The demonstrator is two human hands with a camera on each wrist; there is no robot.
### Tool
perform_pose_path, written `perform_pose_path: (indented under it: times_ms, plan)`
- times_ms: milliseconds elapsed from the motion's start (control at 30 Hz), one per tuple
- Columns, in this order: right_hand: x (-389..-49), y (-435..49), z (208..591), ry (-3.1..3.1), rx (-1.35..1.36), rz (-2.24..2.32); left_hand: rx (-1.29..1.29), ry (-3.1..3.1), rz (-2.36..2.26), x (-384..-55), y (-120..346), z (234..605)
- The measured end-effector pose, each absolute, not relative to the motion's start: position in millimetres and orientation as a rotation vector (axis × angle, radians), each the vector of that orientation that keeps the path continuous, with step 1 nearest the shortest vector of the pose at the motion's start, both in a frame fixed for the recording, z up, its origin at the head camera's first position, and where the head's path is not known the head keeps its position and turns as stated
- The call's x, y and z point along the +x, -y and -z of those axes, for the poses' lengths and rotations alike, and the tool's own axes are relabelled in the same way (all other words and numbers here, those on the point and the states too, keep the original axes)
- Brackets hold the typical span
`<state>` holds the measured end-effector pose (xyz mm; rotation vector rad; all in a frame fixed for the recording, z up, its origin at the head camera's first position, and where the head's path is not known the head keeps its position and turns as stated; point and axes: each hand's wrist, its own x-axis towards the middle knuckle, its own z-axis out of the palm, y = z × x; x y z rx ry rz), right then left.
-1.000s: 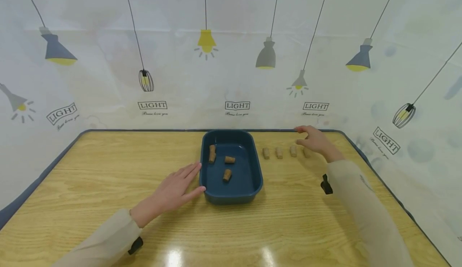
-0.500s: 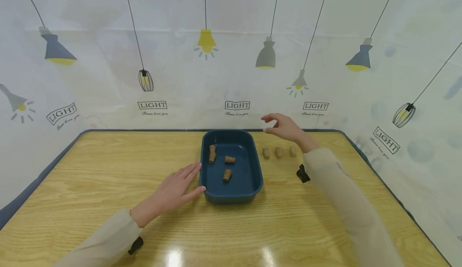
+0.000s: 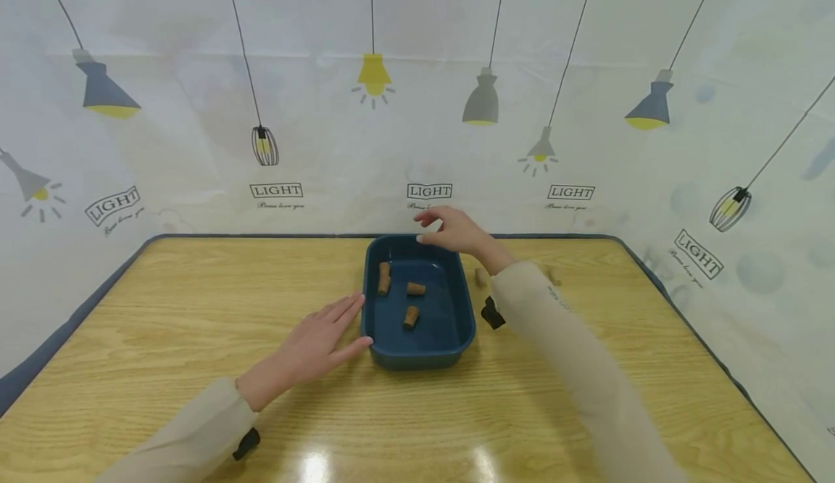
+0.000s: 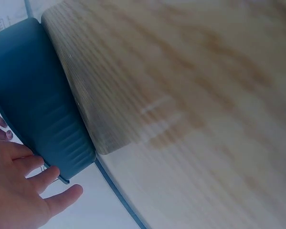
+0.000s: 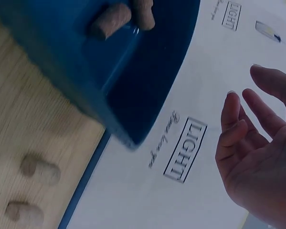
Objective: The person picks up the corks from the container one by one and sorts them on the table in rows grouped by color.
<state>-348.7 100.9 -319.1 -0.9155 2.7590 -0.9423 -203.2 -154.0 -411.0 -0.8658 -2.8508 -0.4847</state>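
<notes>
A deep blue rectangular tray [image 3: 420, 359] stands on the table with several brown corks inside. One cork [image 3: 410, 317] lies near its front, another cork [image 3: 415, 289] in the middle, and more cork [image 3: 384, 279] along the left wall. My left hand [image 3: 306, 349] touches the tray's left side, fingers straight and thumb near the front corner. My right hand [image 3: 453, 230] hovers over the tray's far right end, fingers loosely bent. In the right wrist view, nothing shows between the right hand's thumb and fingers.
Right of the tray, a row of corks rests on the table, partly hidden by the right sleeve [image 3: 541, 302]; two corks [image 5: 40, 169] show in the right wrist view. A white backdrop [image 3: 313, 106] printed with lamps rises behind the table [image 3: 196, 287].
From above the right end of the cork row, my right hand has moved left, over the tray's far end. My left hand and the corks in the tray have stayed put.
</notes>
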Motion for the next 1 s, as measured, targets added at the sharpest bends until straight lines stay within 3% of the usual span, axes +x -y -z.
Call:
perform_pose_path:
  times_ms: [367, 1000]
  plan:
    - [-342.1, -59.4, 333.1, -2.727, -0.915, 0.853, -0.854, 2.875, 0.471, -203.1, 153.0, 409.4]
    - [-343.2, -42.3, 378.0, -2.675, -0.697, 0.856, -0.877, 2.844, 0.478, -203.7, 153.5, 409.9]
